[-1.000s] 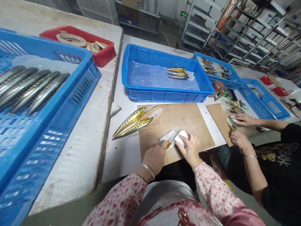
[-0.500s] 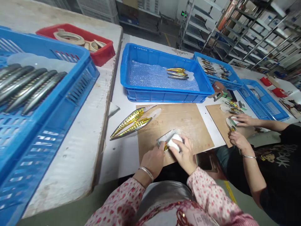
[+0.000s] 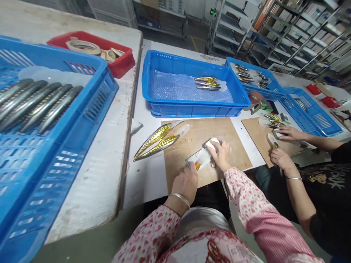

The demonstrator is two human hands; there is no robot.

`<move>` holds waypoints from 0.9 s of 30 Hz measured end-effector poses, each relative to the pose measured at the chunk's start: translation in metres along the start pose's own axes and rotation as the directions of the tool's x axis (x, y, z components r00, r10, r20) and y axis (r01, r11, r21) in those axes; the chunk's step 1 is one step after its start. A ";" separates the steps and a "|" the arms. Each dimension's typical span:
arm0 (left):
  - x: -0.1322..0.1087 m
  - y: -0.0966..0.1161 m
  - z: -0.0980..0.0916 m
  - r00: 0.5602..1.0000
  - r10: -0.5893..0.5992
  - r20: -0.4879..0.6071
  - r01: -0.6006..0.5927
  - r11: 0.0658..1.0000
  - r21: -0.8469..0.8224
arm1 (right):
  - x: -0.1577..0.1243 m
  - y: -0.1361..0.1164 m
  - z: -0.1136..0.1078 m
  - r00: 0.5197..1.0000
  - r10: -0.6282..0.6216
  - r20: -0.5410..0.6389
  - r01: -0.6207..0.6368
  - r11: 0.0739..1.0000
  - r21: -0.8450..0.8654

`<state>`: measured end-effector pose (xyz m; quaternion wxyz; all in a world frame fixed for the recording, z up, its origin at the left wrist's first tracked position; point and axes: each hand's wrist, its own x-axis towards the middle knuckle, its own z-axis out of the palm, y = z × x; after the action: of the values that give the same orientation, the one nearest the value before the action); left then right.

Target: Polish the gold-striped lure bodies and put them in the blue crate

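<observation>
1. We find the lure [image 3: 197,166] just below the middle of the frame, over the board [image 3: 197,137]; its orange-and-gold end shows beside the left hand [image 3: 186,181].
2. That hand is narrow, fingers together and pressing down, presumably so the lure cannot slide.
3. Our right hand [image 3: 222,155] closes thumb and fingers on a white block [image 3: 211,143], held at the far end of the pale piece [image 3: 202,156]; a grip from the side seems to leave the block's face free against the work.
4. The board likely spares the table; we judge the gold pair [image 3: 155,137], overlapping its left edge, to be set there for easy reach.
5. In the blue bin [image 3: 197,110], at upper centre, bubble wrap [image 3: 172,89] lies under three lures, probably as padding against scratches.
6. Most of the lure's body is hidden by our left hand, so we cannot tell whether the fingers wrap it or only press.
7. We cannot make out where the pale piece ends and whatever lies beneath it begins, nor whether the block touches it.
8. The crate [image 3: 71,146] is cut off at the left edge, with some of its dark lures [image 3: 52,106].
9. At right, a co-worker's hand [image 3: 282,160] partly covers another lure.
</observation>
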<state>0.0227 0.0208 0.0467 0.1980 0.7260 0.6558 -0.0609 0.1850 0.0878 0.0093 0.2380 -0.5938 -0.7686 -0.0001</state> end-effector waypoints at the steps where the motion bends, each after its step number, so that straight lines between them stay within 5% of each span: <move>1: 0.000 0.001 0.000 1.000 -0.007 0.004 0.007 1.000 0.004 | -0.002 -0.002 -0.001 1.000 -0.013 0.012 0.013 1.000 0.014; 6: 0.000 0.000 0.001 1.000 0.007 0.012 -0.007 1.000 -0.001 | -0.016 -0.008 -0.003 0.993 -0.114 0.035 0.108 0.984 0.143; 9: 0.003 -0.008 -0.003 0.999 0.044 0.015 -0.043 0.999 -0.031 | 0.003 0.017 -0.002 0.999 -0.050 -0.008 0.051 0.997 0.056; 13: 0.007 -0.015 -0.013 0.997 0.065 0.047 -0.064 0.998 -0.026 | 0.017 0.042 -0.004 0.993 -0.115 0.014 0.114 0.993 0.037; 20: 0.011 -0.013 -0.007 0.998 0.055 -0.003 -0.055 0.998 -0.005 | -0.039 -0.006 -0.009 0.994 -0.105 0.017 0.104 0.993 0.057; 27: 0.012 -0.017 -0.003 0.999 0.049 0.011 -0.049 0.999 -0.015 | -0.014 0.006 -0.017 0.998 -0.065 0.001 0.065 0.995 -0.072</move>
<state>0.0067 0.0342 0.0421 0.2087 0.7401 0.6369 -0.0553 0.1990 0.0722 0.0173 0.2165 -0.5767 -0.7869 -0.0360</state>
